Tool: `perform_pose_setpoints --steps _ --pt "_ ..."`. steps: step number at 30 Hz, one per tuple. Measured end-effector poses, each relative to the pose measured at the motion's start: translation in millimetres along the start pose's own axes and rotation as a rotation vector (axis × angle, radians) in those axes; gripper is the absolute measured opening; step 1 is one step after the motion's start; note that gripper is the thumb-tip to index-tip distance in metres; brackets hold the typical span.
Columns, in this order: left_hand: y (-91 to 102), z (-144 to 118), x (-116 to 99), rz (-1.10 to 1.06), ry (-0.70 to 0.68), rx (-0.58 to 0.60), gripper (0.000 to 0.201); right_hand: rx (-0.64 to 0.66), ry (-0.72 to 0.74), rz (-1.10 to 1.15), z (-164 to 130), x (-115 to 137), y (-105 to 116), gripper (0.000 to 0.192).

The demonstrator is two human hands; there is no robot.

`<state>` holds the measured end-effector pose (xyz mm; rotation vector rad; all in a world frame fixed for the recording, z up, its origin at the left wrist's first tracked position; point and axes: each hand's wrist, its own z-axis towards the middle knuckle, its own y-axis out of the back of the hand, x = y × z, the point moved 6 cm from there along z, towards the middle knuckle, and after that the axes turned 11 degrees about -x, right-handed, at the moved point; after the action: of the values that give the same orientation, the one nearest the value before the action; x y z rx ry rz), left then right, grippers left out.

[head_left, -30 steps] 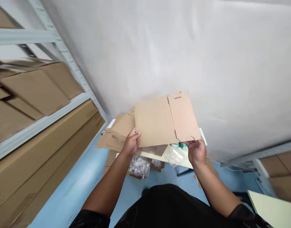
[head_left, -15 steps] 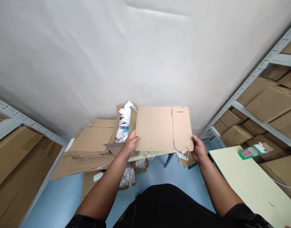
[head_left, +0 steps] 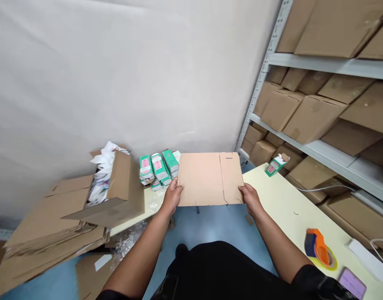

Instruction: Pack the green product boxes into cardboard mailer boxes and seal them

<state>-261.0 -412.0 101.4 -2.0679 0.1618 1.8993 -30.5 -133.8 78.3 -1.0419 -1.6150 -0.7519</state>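
Note:
A flat, folded cardboard box (head_left: pixel 200 179) is held out in front of me, level between both hands. My left hand (head_left: pixel 172 194) grips its left edge, thumb on top and fingers underneath. On the right edge, my right hand (head_left: pixel 250 197) closes the same way near the lower corner. Slots and a small printed mark show on the flap at the box's right side. Just beyond my left hand, several green-and-white small boxes (head_left: pixel 160 167) stand grouped on the table by the wall.
An open carton (head_left: pixel 119 179) holding crumpled white paper (head_left: pixel 103 175) stands at left beside stacked flat cardboard (head_left: pixel 63 208). The right-hand table (head_left: pixel 272 204) carries an orange tape dispenser (head_left: pixel 319 248), a phone (head_left: pixel 352 283) and one green box (head_left: pixel 276 164). Shelves of cartons (head_left: pixel 316 116) line the right.
My view has turned to the right, bringing the green boxes, tape dispenser and phone into sight. Both hands still hold the flat cardboard box, carried along with the turn.

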Motion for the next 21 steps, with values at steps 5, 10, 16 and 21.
perform_pose_setpoints --steps 5,10,16,21 --pt "-57.0 8 27 0.017 0.119 0.097 0.052 -0.134 -0.060 0.028 10 -11 54 0.029" --pt "-113.2 37 47 -0.012 0.197 0.297 0.055 -0.271 -0.044 0.025 22 -22 88 0.031" --pt "-183.2 75 75 0.010 0.260 0.549 0.055 -0.560 0.045 -0.088 32 -24 117 0.041" --pt "-237.2 89 97 0.080 0.284 0.708 0.052 -0.805 0.098 -0.189 19 -24 144 0.040"
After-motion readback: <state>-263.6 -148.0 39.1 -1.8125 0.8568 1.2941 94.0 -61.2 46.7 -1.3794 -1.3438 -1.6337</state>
